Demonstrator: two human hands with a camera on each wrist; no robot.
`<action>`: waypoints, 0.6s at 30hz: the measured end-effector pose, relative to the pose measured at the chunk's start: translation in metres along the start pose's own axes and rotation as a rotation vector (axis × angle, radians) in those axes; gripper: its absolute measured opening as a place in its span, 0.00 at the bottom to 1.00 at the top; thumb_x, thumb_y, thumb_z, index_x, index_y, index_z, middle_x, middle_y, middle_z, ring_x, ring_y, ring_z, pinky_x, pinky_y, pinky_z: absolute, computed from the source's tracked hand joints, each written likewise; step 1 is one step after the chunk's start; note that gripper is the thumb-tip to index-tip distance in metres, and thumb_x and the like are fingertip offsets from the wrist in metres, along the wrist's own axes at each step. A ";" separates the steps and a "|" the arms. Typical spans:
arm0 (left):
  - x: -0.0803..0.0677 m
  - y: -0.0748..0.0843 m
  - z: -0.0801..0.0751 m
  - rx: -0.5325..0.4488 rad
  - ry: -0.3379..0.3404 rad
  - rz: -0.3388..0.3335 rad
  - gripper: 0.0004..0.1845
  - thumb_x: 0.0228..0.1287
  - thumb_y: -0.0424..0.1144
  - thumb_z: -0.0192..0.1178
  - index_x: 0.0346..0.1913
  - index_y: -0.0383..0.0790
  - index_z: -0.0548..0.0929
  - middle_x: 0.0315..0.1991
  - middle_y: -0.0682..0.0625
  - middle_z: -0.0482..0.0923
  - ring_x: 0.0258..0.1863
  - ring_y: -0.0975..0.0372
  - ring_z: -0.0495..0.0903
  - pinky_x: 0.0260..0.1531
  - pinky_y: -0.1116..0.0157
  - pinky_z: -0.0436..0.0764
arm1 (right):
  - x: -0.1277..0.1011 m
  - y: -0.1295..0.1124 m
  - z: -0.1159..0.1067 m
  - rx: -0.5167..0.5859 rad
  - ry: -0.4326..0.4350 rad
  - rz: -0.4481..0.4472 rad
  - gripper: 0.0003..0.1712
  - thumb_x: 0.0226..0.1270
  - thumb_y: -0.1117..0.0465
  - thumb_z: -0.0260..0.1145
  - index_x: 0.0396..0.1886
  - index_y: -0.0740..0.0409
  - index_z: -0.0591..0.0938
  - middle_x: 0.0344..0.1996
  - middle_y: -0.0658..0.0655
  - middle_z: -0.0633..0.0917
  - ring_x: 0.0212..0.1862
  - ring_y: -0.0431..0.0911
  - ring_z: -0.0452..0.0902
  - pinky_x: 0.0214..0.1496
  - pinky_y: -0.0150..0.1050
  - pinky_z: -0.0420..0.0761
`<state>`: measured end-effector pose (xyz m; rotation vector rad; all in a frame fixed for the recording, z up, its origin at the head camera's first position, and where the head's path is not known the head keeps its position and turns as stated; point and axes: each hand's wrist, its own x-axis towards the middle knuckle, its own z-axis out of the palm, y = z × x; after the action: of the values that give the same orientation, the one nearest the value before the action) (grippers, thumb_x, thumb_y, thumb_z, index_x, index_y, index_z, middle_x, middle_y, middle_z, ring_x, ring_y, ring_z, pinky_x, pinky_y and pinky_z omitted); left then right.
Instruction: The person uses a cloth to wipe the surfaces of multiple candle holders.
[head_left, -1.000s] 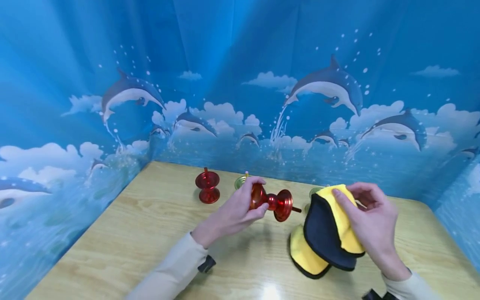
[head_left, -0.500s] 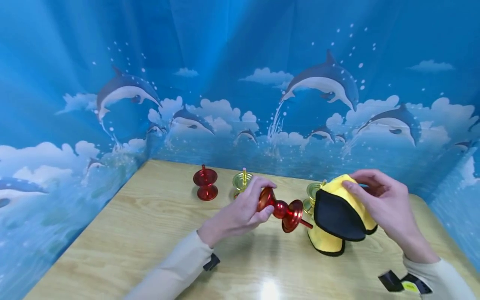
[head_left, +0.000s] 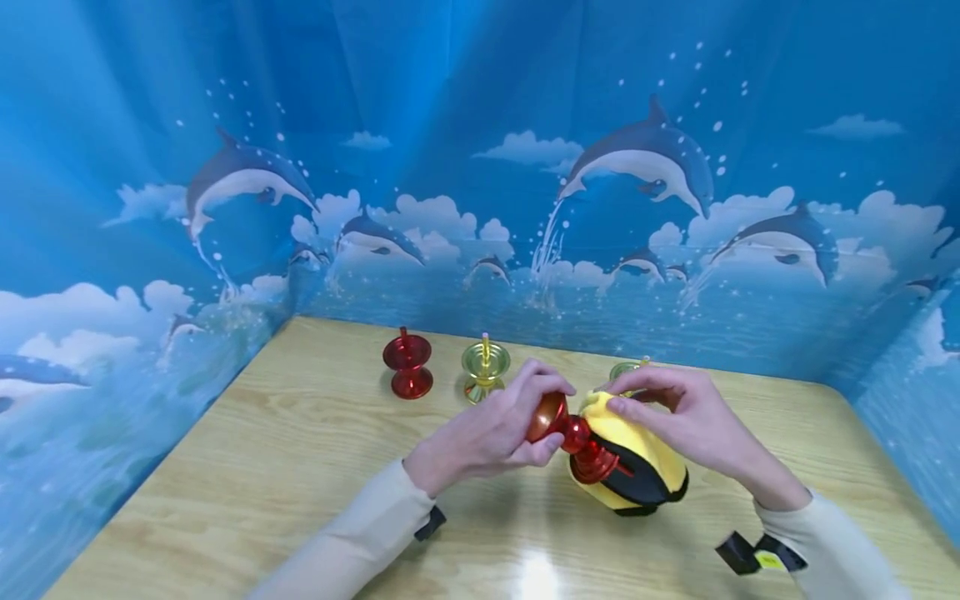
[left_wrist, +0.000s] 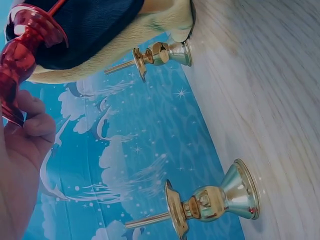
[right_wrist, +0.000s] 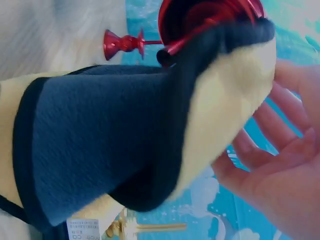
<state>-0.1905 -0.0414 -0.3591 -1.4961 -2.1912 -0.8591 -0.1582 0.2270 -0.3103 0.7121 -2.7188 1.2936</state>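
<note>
My left hand (head_left: 534, 418) grips one end of a red metal candle holder (head_left: 564, 429), held sideways above the wooden table (head_left: 300, 467). My right hand (head_left: 624, 400) pinches a yellow and dark blue cloth (head_left: 637, 471) and holds it against the holder's other end, which the cloth partly covers. In the left wrist view the red holder (left_wrist: 22, 47) meets the cloth's dark side (left_wrist: 85, 22). In the right wrist view the cloth (right_wrist: 100, 145) wraps the red cup (right_wrist: 210, 15), with fingers (right_wrist: 280, 165) behind it.
A second red holder (head_left: 407, 364) and a gold-green holder (head_left: 485, 367) stand upright at the back of the table. Another gold holder (head_left: 626, 368) stands behind my right hand. Blue dolphin-print curtains wall in the back and both sides.
My right hand has brought the cloth left and down onto the red holder's free end. The left hand has tilted that end downward. The standing holders have not moved.
</note>
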 end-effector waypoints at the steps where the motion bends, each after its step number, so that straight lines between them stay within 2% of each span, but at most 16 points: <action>1: 0.000 0.000 -0.001 0.008 0.001 0.006 0.25 0.70 0.45 0.56 0.64 0.37 0.64 0.58 0.41 0.71 0.42 0.61 0.81 0.35 0.83 0.77 | 0.001 0.000 0.003 -0.006 -0.032 -0.006 0.08 0.73 0.57 0.67 0.48 0.46 0.88 0.49 0.47 0.87 0.47 0.39 0.84 0.44 0.35 0.84; 3: -0.002 0.000 -0.001 0.022 0.004 0.018 0.25 0.70 0.45 0.57 0.63 0.36 0.65 0.57 0.42 0.71 0.42 0.62 0.81 0.36 0.83 0.78 | 0.003 0.002 0.007 -0.008 -0.096 -0.018 0.09 0.73 0.56 0.67 0.49 0.42 0.87 0.51 0.49 0.87 0.51 0.39 0.83 0.49 0.36 0.84; 6: -0.003 0.000 -0.001 0.040 0.007 0.050 0.25 0.70 0.43 0.58 0.63 0.36 0.65 0.56 0.43 0.71 0.41 0.63 0.80 0.39 0.82 0.78 | 0.005 0.005 0.009 0.009 -0.173 -0.030 0.10 0.74 0.57 0.66 0.51 0.41 0.87 0.53 0.50 0.87 0.53 0.42 0.82 0.51 0.37 0.84; 11: -0.003 -0.001 0.002 0.091 0.020 0.143 0.26 0.68 0.42 0.61 0.62 0.36 0.63 0.54 0.42 0.70 0.39 0.64 0.79 0.40 0.82 0.78 | 0.013 0.010 0.011 0.103 -0.271 0.008 0.12 0.76 0.57 0.64 0.54 0.49 0.86 0.52 0.56 0.87 0.48 0.43 0.85 0.47 0.37 0.85; 14: -0.002 0.001 0.004 0.127 0.025 0.193 0.28 0.67 0.43 0.62 0.62 0.36 0.63 0.53 0.42 0.70 0.34 0.64 0.78 0.37 0.83 0.77 | 0.019 0.014 0.014 0.185 -0.359 0.039 0.14 0.78 0.57 0.61 0.55 0.56 0.85 0.51 0.59 0.87 0.48 0.42 0.86 0.50 0.36 0.85; 18: -0.002 0.003 0.005 0.143 0.013 0.203 0.28 0.68 0.44 0.60 0.64 0.38 0.63 0.54 0.43 0.70 0.33 0.65 0.77 0.37 0.83 0.76 | 0.027 0.020 0.016 0.284 -0.484 0.071 0.15 0.80 0.58 0.57 0.55 0.62 0.83 0.50 0.62 0.87 0.50 0.44 0.85 0.55 0.35 0.83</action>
<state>-0.1872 -0.0390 -0.3630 -1.6025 -2.0032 -0.6308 -0.1887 0.2161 -0.3289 1.0900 -2.9682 1.7480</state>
